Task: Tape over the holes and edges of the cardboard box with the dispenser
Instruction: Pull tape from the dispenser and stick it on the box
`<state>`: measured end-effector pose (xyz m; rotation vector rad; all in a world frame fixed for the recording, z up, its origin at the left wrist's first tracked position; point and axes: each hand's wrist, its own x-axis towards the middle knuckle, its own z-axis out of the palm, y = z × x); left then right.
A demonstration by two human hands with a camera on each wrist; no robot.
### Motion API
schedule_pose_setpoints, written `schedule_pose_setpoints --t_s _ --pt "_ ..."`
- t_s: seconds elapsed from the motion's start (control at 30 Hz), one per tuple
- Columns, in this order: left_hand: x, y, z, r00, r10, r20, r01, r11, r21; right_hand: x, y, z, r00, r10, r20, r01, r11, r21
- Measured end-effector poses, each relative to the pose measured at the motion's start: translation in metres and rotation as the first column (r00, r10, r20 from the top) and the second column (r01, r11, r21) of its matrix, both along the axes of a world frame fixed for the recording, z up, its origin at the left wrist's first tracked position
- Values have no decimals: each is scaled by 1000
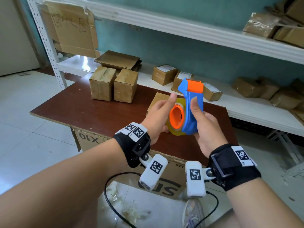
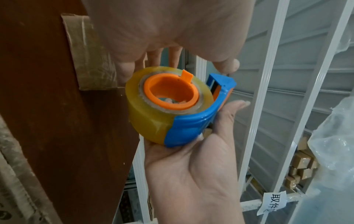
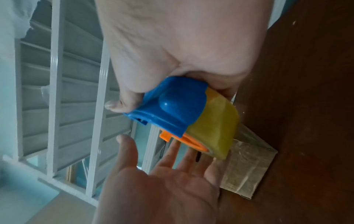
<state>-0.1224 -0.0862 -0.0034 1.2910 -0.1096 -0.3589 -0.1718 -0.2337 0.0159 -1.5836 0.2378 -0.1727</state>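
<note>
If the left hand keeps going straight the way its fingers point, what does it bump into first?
Probably the tape roll on the dispenser: the left hand lies open right beside it, fingers reaching past its far side. Whether they already touch is unclear.

R hand point(image 1: 203, 122) gripping w/ thumb up; L hand point(image 1: 158, 116) fingers seemingly extended, open.

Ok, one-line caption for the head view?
Right hand grips blue dispenser; left hand steadies its tape roll above table.

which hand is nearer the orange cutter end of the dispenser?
Right. The right hand grips the blue dispenser body, thumb up just under the orange cutter end. The left hand sits lower, open beside the tape roll.
</note>
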Motion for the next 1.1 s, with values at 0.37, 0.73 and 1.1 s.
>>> schedule_pose_setpoints --t_s 0.37,0.73,1.1 --pt "22 38 18 987 147 59 -137 981 -139 5 17 6 989 41 139 61 750 -658" --pt "36 61 14 999 -4 -45 -2 992 -126 17 7 6 992 113 52 -24 585 -810" --pt "39 63 6 994 94 -50 -97 994 -48 13 -2 11 981 192 9 -100 550 -829"
